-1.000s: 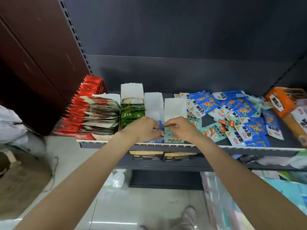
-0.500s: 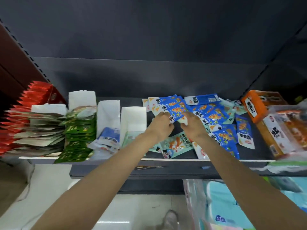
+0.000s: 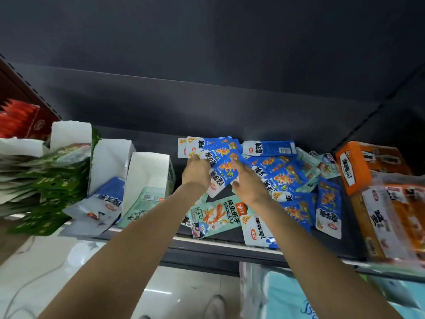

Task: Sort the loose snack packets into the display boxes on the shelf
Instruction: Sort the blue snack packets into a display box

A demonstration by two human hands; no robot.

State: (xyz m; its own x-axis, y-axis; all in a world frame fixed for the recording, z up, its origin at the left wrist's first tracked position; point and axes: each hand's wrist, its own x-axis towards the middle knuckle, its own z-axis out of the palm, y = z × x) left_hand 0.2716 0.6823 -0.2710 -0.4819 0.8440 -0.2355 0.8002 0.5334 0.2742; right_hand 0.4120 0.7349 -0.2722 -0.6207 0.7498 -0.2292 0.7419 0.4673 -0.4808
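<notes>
Red packets (image 3: 16,118) stacked at far left edge, motion-blurred. Next, green packets (image 3: 49,194) fanned out of a white display box (image 3: 70,134), spilling past the shelf (image 3: 227,246) front lip. Then a second white box (image 3: 110,157) holding a blue-and-white packet (image 3: 103,204) that droops over the lip. Beside it, touching, a third white box (image 3: 149,171) with a pale green packet (image 3: 143,207) lying in its mouth.

Left hand (image 3: 195,172) on the near-left edge of the loose pile, fingers curled onto a blue packet (image 3: 224,173); thumb hidden behind the hand, so an actual pinch cannot be told. Right hand (image 3: 247,183) just beside it, fingers spread and fairly straight, lying on the same blue packet's right edge; whether anything is gripped underneath cannot be told.

Below the hands, a mint-green packet (image 3: 213,215) flat near the lip, and a white-and-blue one (image 3: 257,229) partly under the right forearm. Rightward, loose blue packets (image 3: 287,178) heaped and overlapping across the shelf, a few mint ones mixed in at the back.

Farthest right, an orange box (image 3: 358,166) with orange bagged snacks (image 3: 395,222) in front, blurred.
</notes>
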